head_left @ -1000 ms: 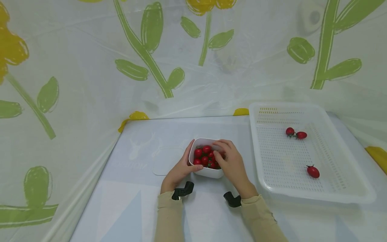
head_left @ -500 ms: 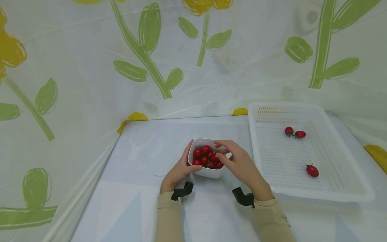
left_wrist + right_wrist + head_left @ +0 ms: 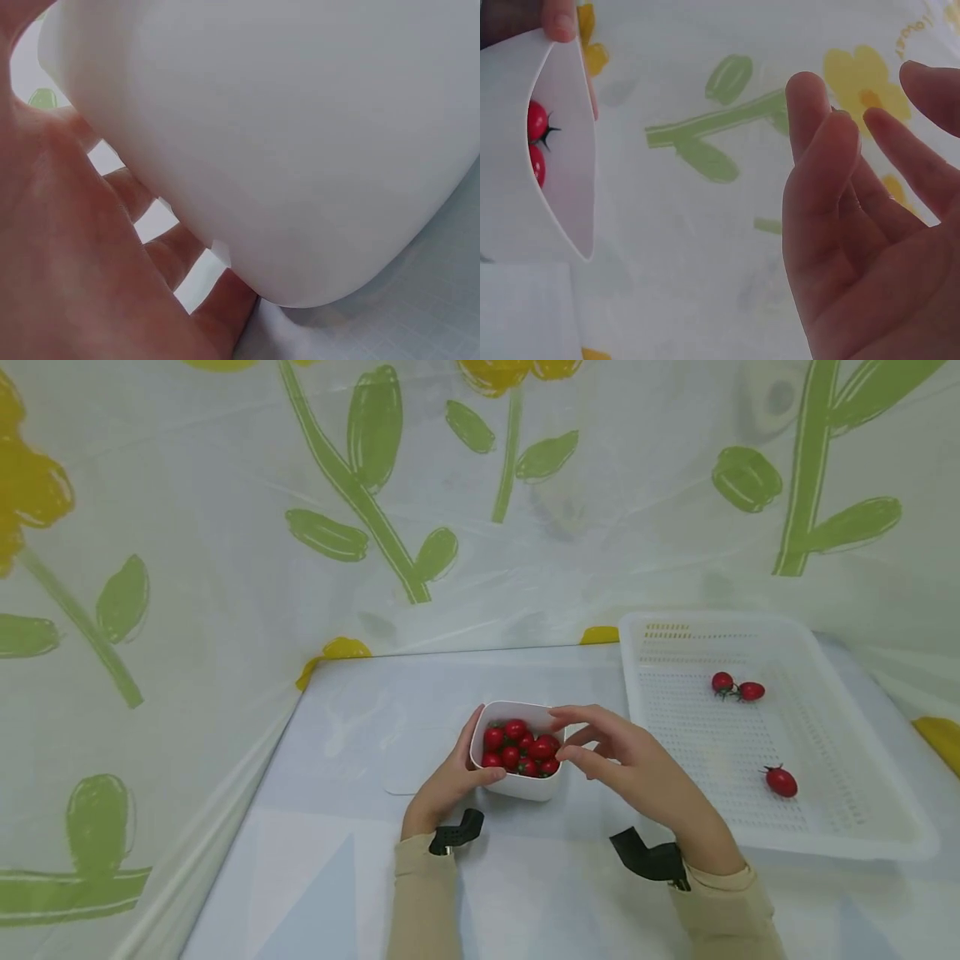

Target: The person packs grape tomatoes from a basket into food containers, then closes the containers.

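Observation:
A small white box (image 3: 522, 788) full of red cherry tomatoes (image 3: 514, 728) is near the middle of the table. My left hand (image 3: 444, 787) grips its left side, thumb on the front rim and fingers along the side wall. The left wrist view shows the box wall (image 3: 285, 142) close up, against the fingers. My right hand (image 3: 633, 767) is just right of the box with its fingers loosely bent. In the right wrist view nothing is between thumb and fingers, and the hand (image 3: 877, 225) is apart from the box.
A white perforated basket (image 3: 701, 768) stands on the right. Two cherry tomatoes (image 3: 751, 692) lie together at its back and a single tomato (image 3: 782, 782) nearer its front. Behind the table hangs a flower-patterned curtain (image 3: 247, 568).
My right hand has drawn back rightward from the tomatoes in the box, its fingers spreading. The left hand and the box have stayed in place.

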